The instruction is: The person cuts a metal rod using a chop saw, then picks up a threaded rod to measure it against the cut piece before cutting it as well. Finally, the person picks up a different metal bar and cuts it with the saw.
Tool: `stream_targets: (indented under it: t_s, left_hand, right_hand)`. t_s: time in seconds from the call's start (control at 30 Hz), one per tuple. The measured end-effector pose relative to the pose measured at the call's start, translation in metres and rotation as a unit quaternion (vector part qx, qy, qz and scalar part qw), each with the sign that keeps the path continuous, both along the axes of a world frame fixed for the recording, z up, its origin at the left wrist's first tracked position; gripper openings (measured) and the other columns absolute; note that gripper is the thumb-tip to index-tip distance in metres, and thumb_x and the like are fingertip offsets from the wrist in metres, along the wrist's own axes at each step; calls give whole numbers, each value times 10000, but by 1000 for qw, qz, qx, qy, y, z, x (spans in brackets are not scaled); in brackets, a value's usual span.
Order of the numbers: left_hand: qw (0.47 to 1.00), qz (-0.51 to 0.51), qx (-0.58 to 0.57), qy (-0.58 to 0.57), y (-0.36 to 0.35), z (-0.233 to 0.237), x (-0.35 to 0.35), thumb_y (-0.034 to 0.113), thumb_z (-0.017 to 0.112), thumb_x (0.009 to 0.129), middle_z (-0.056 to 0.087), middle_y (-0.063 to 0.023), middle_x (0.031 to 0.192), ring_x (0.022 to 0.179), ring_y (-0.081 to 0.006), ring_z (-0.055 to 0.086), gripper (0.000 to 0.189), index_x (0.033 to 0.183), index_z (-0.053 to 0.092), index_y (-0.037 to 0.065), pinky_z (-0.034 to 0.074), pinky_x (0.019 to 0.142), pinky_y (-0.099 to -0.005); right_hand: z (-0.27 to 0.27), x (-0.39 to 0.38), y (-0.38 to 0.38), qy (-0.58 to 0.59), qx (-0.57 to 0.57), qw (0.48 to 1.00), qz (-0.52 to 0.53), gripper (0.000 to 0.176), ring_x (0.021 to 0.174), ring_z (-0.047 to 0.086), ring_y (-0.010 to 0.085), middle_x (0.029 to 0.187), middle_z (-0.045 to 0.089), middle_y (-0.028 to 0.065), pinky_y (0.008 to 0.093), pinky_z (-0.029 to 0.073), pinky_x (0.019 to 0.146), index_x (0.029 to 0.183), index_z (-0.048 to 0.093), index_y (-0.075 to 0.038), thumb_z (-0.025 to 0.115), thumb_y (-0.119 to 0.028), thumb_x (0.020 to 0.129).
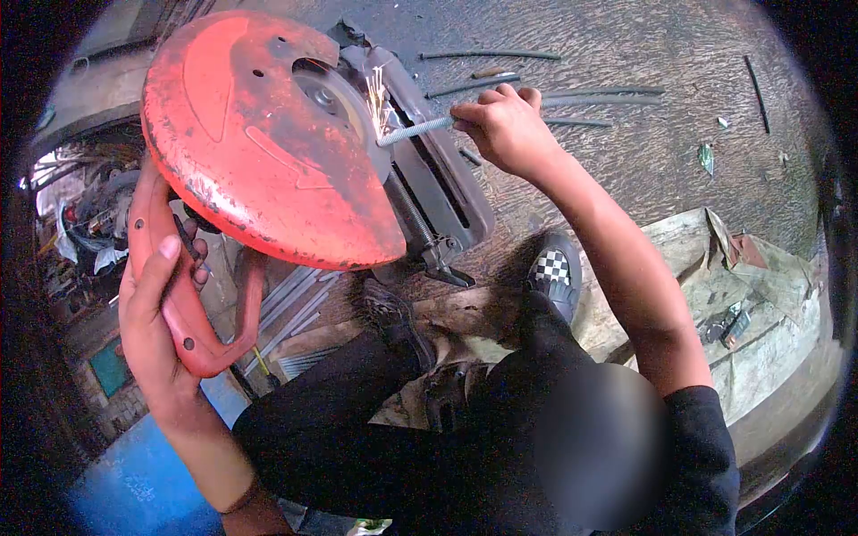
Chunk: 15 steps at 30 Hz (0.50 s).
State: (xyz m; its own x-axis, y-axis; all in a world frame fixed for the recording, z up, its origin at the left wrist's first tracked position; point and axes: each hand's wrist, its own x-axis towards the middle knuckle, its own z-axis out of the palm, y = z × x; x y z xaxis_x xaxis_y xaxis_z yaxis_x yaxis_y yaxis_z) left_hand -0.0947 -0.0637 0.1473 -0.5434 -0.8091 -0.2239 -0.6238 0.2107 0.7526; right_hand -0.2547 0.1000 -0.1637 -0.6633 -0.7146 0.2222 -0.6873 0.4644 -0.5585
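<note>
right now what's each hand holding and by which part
The left hand grips the chop saw by its red handle; the right hand holds the threaded rod at the end away from the saw.

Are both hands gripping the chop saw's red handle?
No, only the left hand grips the red handle; the right hand holds the threaded rod at the blade.

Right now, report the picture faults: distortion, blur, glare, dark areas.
Head view: fisheye bends the scene and blackens the corners; a blurred patch sits at lower right; sparks flare white beside the red saw guard; flat daylight, soft shadows; both the left hand on the handle and the right hand holding the threaded rod are sharp.
</note>
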Motion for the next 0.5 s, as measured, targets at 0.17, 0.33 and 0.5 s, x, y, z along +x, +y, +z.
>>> stream_targets:
  t_s: [0.17, 0.33, 0.5]
  left_hand:
    - [1000, 4, 4, -5, 1, 2, -1, 219, 624, 831, 578, -54, 973, 844, -135, 568, 417, 1161, 508, -8, 445, 731, -252]
    - [1000, 0, 6, -6, -5, 1, 1, 221, 626, 830, 576, -53, 976, 845, -139, 568, 422, 1164, 507, -8, 442, 731, -250]
    - [1000, 8, 3, 6, 3, 1, -3, 224, 631, 830, 582, -63, 956, 848, -134, 566, 418, 1149, 511, -16, 435, 721, -238]
  right_hand:
    - [5, -3, 2, 0, -22, 1000, 16, 192, 869, 535, 253, 789, 582, 50, 451, 348, 733, 992, 658, -190, 594, -234, 817]
    - [6, -3, 2, 0, -22, 1000, 20, 200, 860, 526, 251, 788, 574, 45, 445, 340, 729, 996, 655, -190, 609, -215, 802]
    - [14, 0, 11, -10, -37, 999, 35, 218, 846, 521, 251, 784, 566, 45, 443, 337, 730, 1005, 648, -189, 618, -204, 789]
